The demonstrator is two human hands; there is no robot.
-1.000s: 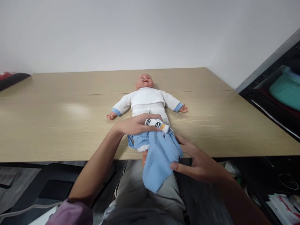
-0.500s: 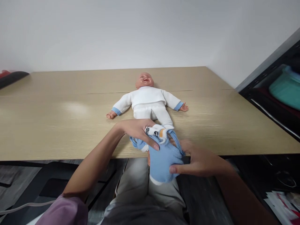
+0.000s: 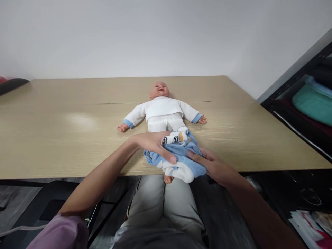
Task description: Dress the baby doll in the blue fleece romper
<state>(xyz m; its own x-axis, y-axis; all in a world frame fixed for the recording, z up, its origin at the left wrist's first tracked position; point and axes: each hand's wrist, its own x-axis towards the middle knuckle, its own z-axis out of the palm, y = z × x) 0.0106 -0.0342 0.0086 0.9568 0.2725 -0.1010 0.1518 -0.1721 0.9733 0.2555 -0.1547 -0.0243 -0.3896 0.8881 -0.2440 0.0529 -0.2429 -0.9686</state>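
A baby doll (image 3: 163, 105) in a white top and white trousers lies on its back, feet towards me. Over its lower legs is a bunched blue-and-white baby garment (image 3: 181, 155) with stitched eyes and an orange patch. My left hand (image 3: 157, 143) grips it from the left, thumb on top of the cloth. From the right, my right hand (image 3: 207, 160) holds the garment's folds, its thumb pressing on the blue part. One bare doll foot (image 3: 168, 179) shows below the cloth at the table edge; the other is hidden.
The wooden table (image 3: 77, 138) reaches back to a white wall. On the right stands a black shelf (image 3: 298, 121) with a teal item (image 3: 315, 100). Papers (image 3: 308, 228) lie at lower right. A dark object (image 3: 12, 85) sits at the table's far left.
My right hand has moved up and slightly left, gathering the garment's hanging lower part upward so it is bunched. The left hand keeps nearly the same place. More of the doll's foot shows.
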